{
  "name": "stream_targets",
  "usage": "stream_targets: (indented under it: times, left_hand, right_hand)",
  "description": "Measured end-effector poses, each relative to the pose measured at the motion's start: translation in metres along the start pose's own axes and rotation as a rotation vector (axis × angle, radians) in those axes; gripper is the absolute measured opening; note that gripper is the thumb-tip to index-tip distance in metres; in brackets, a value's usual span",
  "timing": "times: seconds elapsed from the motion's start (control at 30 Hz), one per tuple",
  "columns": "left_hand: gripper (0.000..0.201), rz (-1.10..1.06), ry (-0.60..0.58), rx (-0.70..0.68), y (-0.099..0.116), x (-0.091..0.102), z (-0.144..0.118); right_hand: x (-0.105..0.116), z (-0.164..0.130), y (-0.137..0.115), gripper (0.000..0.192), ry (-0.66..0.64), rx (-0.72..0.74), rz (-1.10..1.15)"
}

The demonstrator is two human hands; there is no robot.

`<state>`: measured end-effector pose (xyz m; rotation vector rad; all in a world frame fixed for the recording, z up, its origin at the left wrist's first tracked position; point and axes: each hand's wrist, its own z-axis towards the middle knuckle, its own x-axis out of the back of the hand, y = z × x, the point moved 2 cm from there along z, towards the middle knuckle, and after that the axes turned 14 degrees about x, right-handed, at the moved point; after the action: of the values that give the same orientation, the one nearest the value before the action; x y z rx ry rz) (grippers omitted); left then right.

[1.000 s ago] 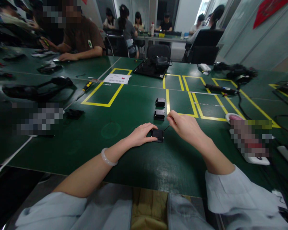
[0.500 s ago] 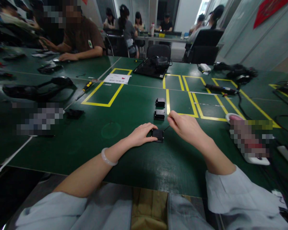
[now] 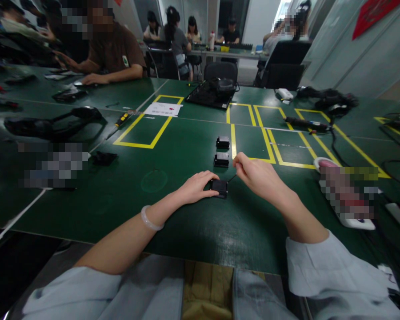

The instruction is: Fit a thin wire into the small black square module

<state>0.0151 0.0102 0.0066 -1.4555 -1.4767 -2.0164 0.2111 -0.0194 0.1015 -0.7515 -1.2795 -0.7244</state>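
Note:
A small black box-shaped part [image 3: 219,188] lies on the green table in front of me. My left hand [image 3: 196,188] grips it between thumb and fingers from the left. In a pinch, my right hand [image 3: 254,174] holds a thin dark rod-like tool [image 3: 232,178]. The tool's tip meets the part's right side; its exact kind is too small to tell. Just beyond stand two more black box-shaped parts, a nearer one [image 3: 222,159] and a farther one [image 3: 223,142].
Yellow tape outlines [image 3: 253,159] mark the green table [image 3: 186,235]. To the left lie a yellow-black screwdriver [image 3: 122,120] and a paper sheet [image 3: 163,109]. At right are a white-edged device [image 3: 356,222] and cables. A co-worker [image 3: 116,49] sits across, far left.
My hands and the black part stay almost in place; the right hand has shifted very slightly. In the background at right, a seated person has moved their head and arms.

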Motion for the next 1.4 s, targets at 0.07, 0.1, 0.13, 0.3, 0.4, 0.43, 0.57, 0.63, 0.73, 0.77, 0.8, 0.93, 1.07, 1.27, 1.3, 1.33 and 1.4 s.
stream_targets:
  times: [0.07,0.1,0.13,0.3,0.4,0.43,0.57,0.63,0.73,0.77,0.8,0.93,1.07,1.27,1.3,1.33,1.4]
  left_hand:
    - [0.04,0.003,0.002,-0.002,-0.0002,-0.0001,-0.0002]
    - [0.04,0.006,0.004,-0.002,-0.0003,-0.0001,-0.0003]
    - [0.04,0.009,0.007,-0.001,-0.0003,-0.0001,-0.0004]
    - [0.038,0.001,0.005,0.003,0.0002,0.0001,-0.0007]
    - [0.039,0.002,0.003,0.005,0.0008,0.0001,-0.0005]
    - [0.039,0.003,0.002,0.006,0.001,0.0001,-0.0004]
    - [0.038,0.001,0.001,0.008,0.0009,-0.0002,-0.0002]
    - [0.038,0.004,0.004,0.007,0.0005,-0.0004,-0.0003]
    - [0.038,0.015,0.004,0.003,0.0,-0.0005,-0.0005]
    - [0.038,0.018,0.002,0.002,-0.0001,-0.0006,-0.0006]
    - [0.038,0.021,-0.001,0.001,-0.0002,-0.0007,-0.0005]
    - [0.038,0.025,0.004,0.001,-0.0003,-0.0006,-0.0003]
    - [0.039,0.028,0.002,0.001,-0.0006,-0.0006,-0.0003]
    - [0.039,0.023,0.005,-0.002,-0.0016,-0.0019,0.0004]
    - [0.039,0.025,0.006,-0.003,-0.0018,-0.0022,0.0005]
    - [0.039,0.026,0.008,-0.003,-0.0019,-0.0025,0.0005]
    - [0.039,0.027,0.011,-0.004,-0.0022,-0.0029,0.0004]
  right_hand:
    - [0.0003,0.0001,0.0001,0.028,-0.01,-0.017,-0.014]
    - [0.0003,0.0003,0.0004,0.029,-0.017,-0.029,-0.027]
    - [0.0002,0.0005,0.0009,0.031,-0.024,-0.039,-0.042]
    - [-0.001,0.0015,0.0036,0.034,-0.054,-0.063,-0.088]
    - [-0.0012,0.0009,0.0029,0.032,-0.039,-0.039,-0.043]
    - [-0.001,0.0005,0.0022,0.031,-0.026,-0.022,-0.021]
    - [0.0,-0.0012,0.0006,0.028,0.006,0.02,0.024]
    - [0.0002,-0.0014,0.0013,0.026,0.01,0.018,0.024]
    - [-0.0003,-0.0007,0.0037,0.027,0.007,-0.01,-0.004]
    - [-0.0007,-0.0003,0.0046,0.028,0.0,-0.024,-0.022]
    - [-0.0011,0.0,0.0053,0.03,-0.009,-0.036,-0.041]
    - [-0.0019,0.0004,0.0065,0.032,-0.03,-0.056,-0.065]
    - [-0.0019,-0.0001,0.0046,0.03,-0.005,-0.017,-0.012]
    - [-0.0027,-0.0008,0.0036,0.029,0.026,0.0,0.007]
    - [-0.0026,-0.0007,0.0038,0.029,0.024,-0.011,0.001]
    - [-0.0024,-0.0005,0.004,0.029,0.019,-0.022,-0.007]
    - [-0.0021,0.0001,0.0044,0.031,0.006,-0.038,-0.031]
